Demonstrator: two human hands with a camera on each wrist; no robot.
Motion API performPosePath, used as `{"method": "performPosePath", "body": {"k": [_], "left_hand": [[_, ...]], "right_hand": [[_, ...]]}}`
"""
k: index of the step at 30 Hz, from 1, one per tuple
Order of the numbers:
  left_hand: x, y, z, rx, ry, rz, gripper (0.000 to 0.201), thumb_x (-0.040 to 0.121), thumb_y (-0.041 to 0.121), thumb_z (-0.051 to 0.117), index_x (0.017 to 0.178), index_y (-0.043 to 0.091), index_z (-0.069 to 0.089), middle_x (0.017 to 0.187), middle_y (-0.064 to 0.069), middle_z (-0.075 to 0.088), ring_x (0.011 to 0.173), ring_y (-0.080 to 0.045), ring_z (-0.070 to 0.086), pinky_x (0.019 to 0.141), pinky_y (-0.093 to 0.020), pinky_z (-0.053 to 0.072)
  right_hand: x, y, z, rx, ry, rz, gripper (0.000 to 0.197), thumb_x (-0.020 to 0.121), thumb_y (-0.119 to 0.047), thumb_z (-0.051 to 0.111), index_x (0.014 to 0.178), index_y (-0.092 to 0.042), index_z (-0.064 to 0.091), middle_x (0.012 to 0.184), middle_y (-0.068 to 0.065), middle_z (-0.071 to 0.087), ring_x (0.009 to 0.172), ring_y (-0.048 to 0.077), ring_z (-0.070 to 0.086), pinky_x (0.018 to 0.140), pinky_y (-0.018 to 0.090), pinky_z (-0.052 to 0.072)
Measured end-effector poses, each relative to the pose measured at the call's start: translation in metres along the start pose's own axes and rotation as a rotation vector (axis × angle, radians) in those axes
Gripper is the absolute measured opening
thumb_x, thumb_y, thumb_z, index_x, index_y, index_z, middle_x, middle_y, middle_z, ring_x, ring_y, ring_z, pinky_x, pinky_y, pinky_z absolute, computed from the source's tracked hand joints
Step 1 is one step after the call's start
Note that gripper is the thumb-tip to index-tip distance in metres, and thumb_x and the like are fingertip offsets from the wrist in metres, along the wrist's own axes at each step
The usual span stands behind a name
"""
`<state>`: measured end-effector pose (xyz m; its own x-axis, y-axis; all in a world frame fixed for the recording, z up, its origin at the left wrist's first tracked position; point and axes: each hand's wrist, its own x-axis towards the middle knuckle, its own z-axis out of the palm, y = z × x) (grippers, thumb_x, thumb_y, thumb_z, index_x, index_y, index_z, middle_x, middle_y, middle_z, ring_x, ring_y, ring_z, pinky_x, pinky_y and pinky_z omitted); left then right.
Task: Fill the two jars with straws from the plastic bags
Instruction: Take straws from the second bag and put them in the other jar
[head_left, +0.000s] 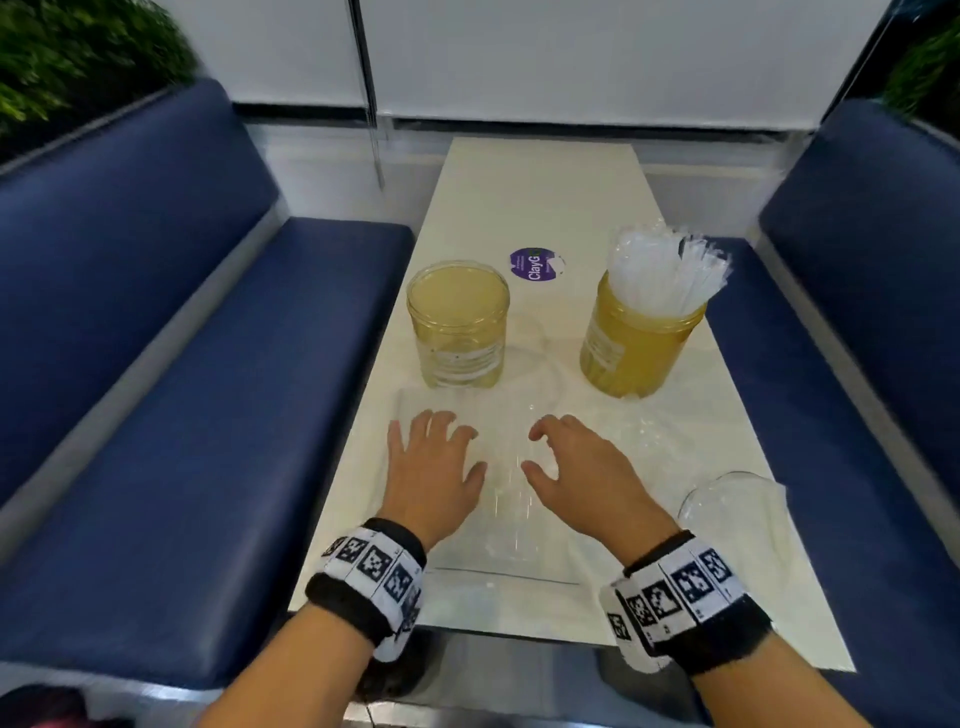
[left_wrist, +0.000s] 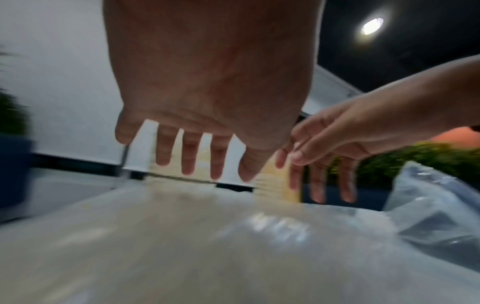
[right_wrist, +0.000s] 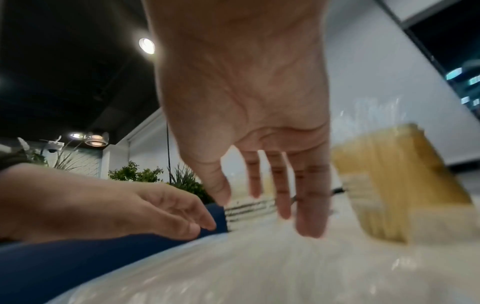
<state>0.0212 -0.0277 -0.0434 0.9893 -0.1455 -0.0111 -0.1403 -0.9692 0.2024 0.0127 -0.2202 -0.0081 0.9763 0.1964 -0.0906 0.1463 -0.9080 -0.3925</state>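
Observation:
Two yellow see-through jars stand on the white table (head_left: 540, 182). The left jar (head_left: 458, 325) holds nothing that I can see. The right jar (head_left: 636, 343) is stuffed with clear wrapped straws (head_left: 660, 273). A clear plastic bag of straws (head_left: 498, 499) lies flat in front of the jars. My left hand (head_left: 434, 467) and right hand (head_left: 576, 467) hover just above this bag, fingers spread and relaxed, holding nothing. In the left wrist view the left hand (left_wrist: 207, 102) hangs over the bag (left_wrist: 182, 246). In the right wrist view the right hand (right_wrist: 249, 123) does the same, with the right jar (right_wrist: 394, 181) beyond.
A crumpled clear bag (head_left: 737, 509) lies at the table's right front edge. A purple round sticker (head_left: 535, 264) sits between the jars, further back. Blue padded benches (head_left: 156, 364) flank the table on both sides, and a white wall closes the far end.

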Motion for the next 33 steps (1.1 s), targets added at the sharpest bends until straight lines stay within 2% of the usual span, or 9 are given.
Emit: {"method": "performPosePath", "body": {"k": [3,6,11,14,17,19,23,28,33], "left_hand": [[-0.017,-0.041,0.000,-0.031,0.028,-0.274,0.048,0.098,0.050,0.048,0.139,0.026,0.052,0.141,-0.003,0.052,0.127,-0.028,0.050,0.105,-0.050,0.041],[-0.032,-0.068,0.004,-0.214,-0.092,-0.429,0.053,0.102,0.056,0.036,0.143,0.025,0.045,0.132,-0.007,0.060,0.119,-0.031,0.058,0.097,-0.044,0.047],[-0.043,-0.078,0.004,-0.552,-0.253,-0.442,0.055,0.103,0.055,0.035,0.153,0.032,0.031,0.120,-0.021,0.066,0.111,-0.037,0.063,0.099,-0.044,0.050],[-0.048,-0.076,-0.007,-0.701,-0.286,-0.321,0.054,0.105,0.047,0.039,0.156,0.043,0.021,0.093,-0.014,0.066,0.085,-0.026,0.064,0.081,-0.035,0.052],[-0.050,-0.074,-0.021,-0.774,-0.239,-0.211,0.058,0.096,0.060,0.050,0.149,0.049,0.030,0.131,0.004,0.052,0.122,-0.015,0.052,0.104,-0.034,0.045],[-0.051,-0.071,-0.032,-0.776,-0.169,-0.147,0.070,0.079,0.072,0.063,0.141,0.051,0.040,0.154,0.009,0.032,0.142,-0.008,0.033,0.116,-0.035,0.034],[-0.052,-0.054,-0.067,-0.669,-0.094,-0.008,0.093,0.049,0.068,0.089,0.132,0.051,0.051,0.163,0.024,0.002,0.135,0.006,0.021,0.107,-0.024,0.028],[-0.036,-0.039,-0.096,-0.382,0.158,0.099,0.069,0.072,0.054,0.083,0.133,0.040,0.057,0.133,0.018,0.055,0.116,-0.008,0.057,0.099,-0.035,0.050],[-0.016,-0.033,-0.125,-0.360,0.245,0.044,0.044,0.085,0.057,0.071,0.120,0.030,0.069,0.108,0.005,0.073,0.096,-0.019,0.066,0.083,-0.037,0.055]], "right_hand": [[0.015,-0.008,0.028,0.030,-0.173,0.246,0.068,0.096,-0.063,0.041,0.149,-0.023,0.027,0.130,0.009,0.060,0.114,0.032,0.060,0.091,0.040,0.048],[0.021,-0.008,0.047,0.095,-0.243,0.335,0.074,0.096,-0.067,0.036,0.153,-0.025,0.016,0.124,0.012,0.064,0.112,0.034,0.062,0.093,0.041,0.048],[0.022,-0.004,0.050,0.255,-0.300,0.342,0.069,0.100,-0.055,0.041,0.155,-0.024,0.011,0.132,0.016,0.060,0.118,0.034,0.059,0.097,0.038,0.044],[0.022,-0.002,0.040,0.371,-0.258,0.334,0.064,0.099,-0.051,0.048,0.150,-0.024,0.020,0.122,0.015,0.061,0.108,0.030,0.061,0.095,0.036,0.045],[0.017,-0.004,0.023,0.448,-0.133,0.346,0.053,0.092,-0.052,0.060,0.129,-0.023,0.036,0.101,0.005,0.062,0.089,0.028,0.067,0.086,0.046,0.057],[0.016,-0.008,0.009,0.456,-0.077,0.336,0.046,0.088,-0.055,0.064,0.117,-0.023,0.047,0.104,0.001,0.058,0.089,0.029,0.069,0.081,0.049,0.059],[0.017,-0.018,-0.025,0.415,-0.023,0.286,0.050,0.078,-0.071,0.063,0.100,-0.027,0.065,0.119,-0.004,0.058,0.102,0.019,0.064,0.088,0.045,0.057],[0.014,-0.039,-0.083,0.334,-0.106,0.143,0.067,0.074,-0.082,0.054,0.112,-0.028,0.069,0.130,-0.008,0.061,0.115,0.014,0.057,0.099,0.035,0.044],[0.017,-0.052,-0.113,-0.064,-0.231,0.015,0.089,0.067,-0.079,0.065,0.141,-0.034,0.047,0.142,-0.007,0.052,0.126,0.019,0.051,0.102,0.036,0.043]]}}
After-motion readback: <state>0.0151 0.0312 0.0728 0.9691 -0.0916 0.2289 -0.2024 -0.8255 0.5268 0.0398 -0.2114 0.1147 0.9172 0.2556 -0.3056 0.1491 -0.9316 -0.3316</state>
